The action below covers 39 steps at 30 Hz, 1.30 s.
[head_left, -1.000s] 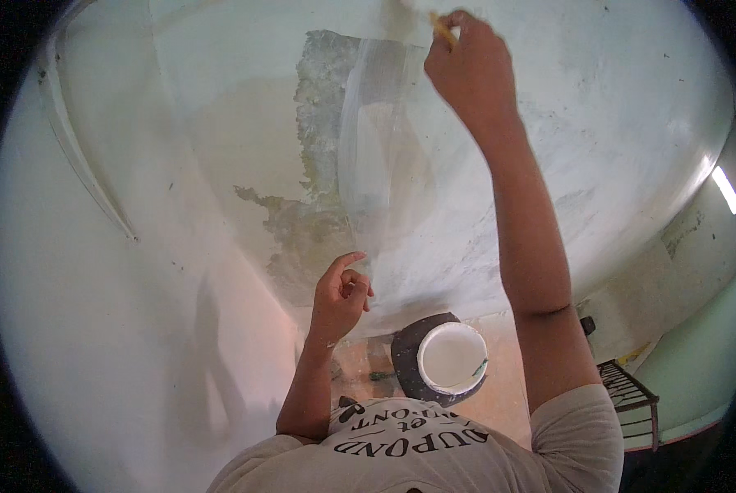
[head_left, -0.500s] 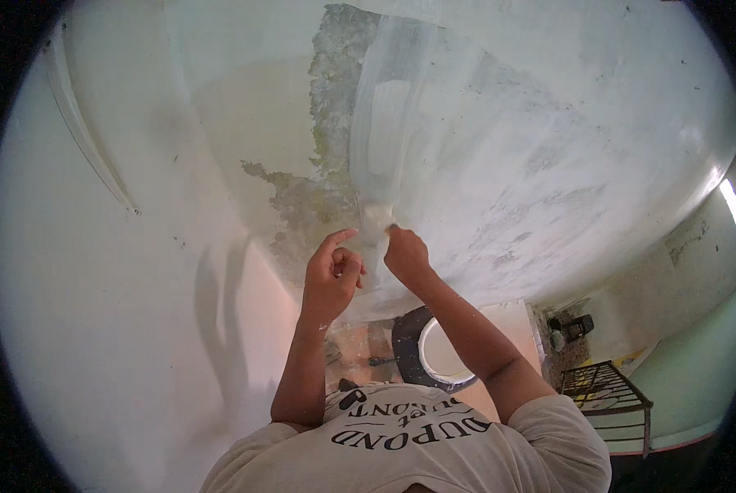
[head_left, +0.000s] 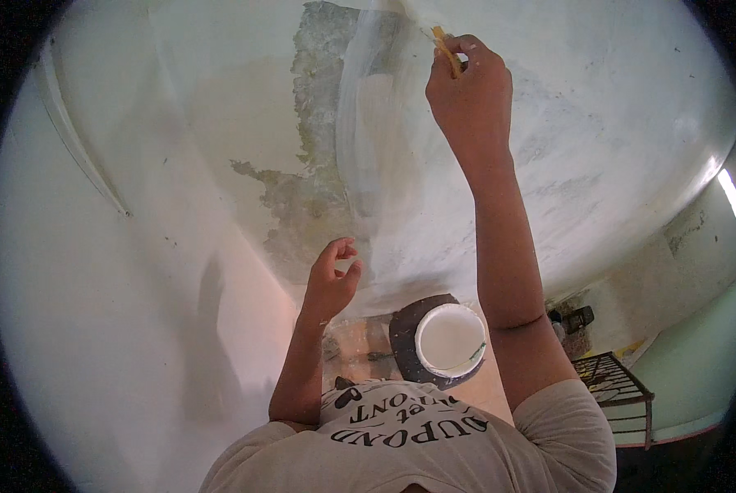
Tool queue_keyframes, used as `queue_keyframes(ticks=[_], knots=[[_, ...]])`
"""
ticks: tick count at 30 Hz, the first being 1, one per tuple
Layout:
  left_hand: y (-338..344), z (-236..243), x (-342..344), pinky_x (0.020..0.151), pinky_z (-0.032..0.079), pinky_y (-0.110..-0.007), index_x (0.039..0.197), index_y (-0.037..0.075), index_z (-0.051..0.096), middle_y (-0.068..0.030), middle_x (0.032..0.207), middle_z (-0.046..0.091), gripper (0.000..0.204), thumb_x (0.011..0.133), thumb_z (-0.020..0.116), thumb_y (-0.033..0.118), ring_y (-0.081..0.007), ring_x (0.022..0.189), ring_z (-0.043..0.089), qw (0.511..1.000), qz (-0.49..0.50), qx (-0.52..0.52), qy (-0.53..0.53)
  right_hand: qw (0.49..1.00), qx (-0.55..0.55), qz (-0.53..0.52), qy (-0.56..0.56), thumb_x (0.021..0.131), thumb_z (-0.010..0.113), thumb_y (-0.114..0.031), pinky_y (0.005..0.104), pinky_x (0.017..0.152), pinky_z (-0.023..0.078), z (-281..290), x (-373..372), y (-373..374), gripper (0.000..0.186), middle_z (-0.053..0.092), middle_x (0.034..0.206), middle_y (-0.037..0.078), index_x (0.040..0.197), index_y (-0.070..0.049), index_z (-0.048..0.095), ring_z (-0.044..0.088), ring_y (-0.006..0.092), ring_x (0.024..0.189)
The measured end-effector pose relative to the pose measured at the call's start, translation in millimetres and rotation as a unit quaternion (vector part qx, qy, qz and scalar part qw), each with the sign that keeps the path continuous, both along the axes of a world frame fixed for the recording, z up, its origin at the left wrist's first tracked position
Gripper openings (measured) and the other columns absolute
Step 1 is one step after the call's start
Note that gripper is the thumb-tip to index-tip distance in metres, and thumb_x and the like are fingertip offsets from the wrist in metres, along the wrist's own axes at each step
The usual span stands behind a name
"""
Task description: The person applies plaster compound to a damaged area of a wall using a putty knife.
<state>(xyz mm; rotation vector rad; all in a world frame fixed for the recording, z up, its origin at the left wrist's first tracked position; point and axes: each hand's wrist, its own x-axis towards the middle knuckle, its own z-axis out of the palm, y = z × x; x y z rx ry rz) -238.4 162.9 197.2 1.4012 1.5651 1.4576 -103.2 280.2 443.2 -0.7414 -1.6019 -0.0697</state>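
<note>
My right hand (head_left: pixel 473 86) is raised high against the wall (head_left: pixel 565 148), its fingers closed round the yellowish handle of a paintbrush (head_left: pixel 444 51). The brush's head is pale and hard to make out against the wall. Below and to its left, a streak of wet white paint (head_left: pixel 355 123) runs down beside a grey, peeled patch (head_left: pixel 318 90). My left hand (head_left: pixel 332 279) hangs in front of the lower wall, holding nothing, with its fingers curved and apart. Between my arms and lower down stands a white bucket (head_left: pixel 450 339) with white paint in it.
Under the bucket is a dark round surface (head_left: pixel 405 329). To the right are a metal rack (head_left: pixel 610 382) and a small dark object (head_left: pixel 579 318) by the far wall. A side wall (head_left: pixel 138 312) rises close on my left, with a cable strip (head_left: pixel 80 140) along it.
My right hand has moved up and to the right along the wall with the paintbrush. The bucket shows more fully now. My left hand's fingers have loosened slightly, nearly in the same place.
</note>
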Motion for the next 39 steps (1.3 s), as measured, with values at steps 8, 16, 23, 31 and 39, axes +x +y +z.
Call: queue_keyframes(ticks=[8,16,23,31,39], knots=[[-9.1,-1.8,-4.0,0.074,0.047,-0.029,0.117,0.005,0.051,-0.0091,0.106,0.058,0.039,0.079,0.06,0.009,-0.0181,0.101,0.054,1.0,0.005,0.008,-0.004,0.918,-0.256,-0.09,-0.289,0.079,0.049,-0.004,0.0459,0.056,0.048,-202.9,-24.1,14.2,0.043,0.057,0.072,0.019,0.122,-0.005,0.044,0.06,0.0367,0.065],[-15.2,7.5,-7.4,0.07,0.046,-0.027,0.118,0.006,0.051,-0.0079,0.105,0.057,0.039,0.08,0.06,0.008,-0.0161,0.098,0.054,1.0,0.018,0.004,-0.021,0.819,-0.546,0.035,-0.172,0.083,0.051,-0.009,0.0449,0.053,0.05,-372.7,-1.1,21.9,0.012,0.06,0.07,0.018,0.081,0.002,0.055,0.062,0.0294,0.061],[-19.7,4.0,-5.4,0.069,0.047,-0.027,0.117,0.006,0.051,-0.0079,0.104,0.057,0.038,0.08,0.059,0.008,-0.0158,0.098,0.054,1.0,0.005,0.013,-0.025,0.663,-0.668,0.294,0.165,0.076,0.053,-0.002,0.0249,0.035,0.027,-272.0,-5.5,47.8,0.011,0.049,0.059,0.004,0.083,0.004,0.059,0.039,0.0107,0.043],[-20.2,2.2,-0.5,0.071,0.047,-0.028,0.116,0.006,0.051,-0.0087,0.104,0.059,0.037,0.08,0.059,0.007,-0.017,0.099,0.055,1.0,-0.009,-0.005,-0.003,0.749,-0.509,0.398,0.147,0.089,0.043,-0.019,0.024,0.034,0.029,-86.1,3.4,15.6,0.021,0.047,0.059,0.001,0.088,-0.001,0.054,0.031,0.0078,0.038],[-22.2,6.2,3.4,0.072,0.047,-0.028,0.116,0.005,0.051,-0.0078,0.102,0.059,0.037,0.08,0.059,0.009,-0.0164,0.098,0.055,0.999,-0.035,-0.011,-0.005,0.719,-0.648,0.246,0.061,0.089,0.042,-0.021,0.0354,0.038,0.043,-300.1,-11.9,35.3,0.025,0.054,0.062,0.009,0.082,0.001,0.054,0.048,0.02,0.041]])
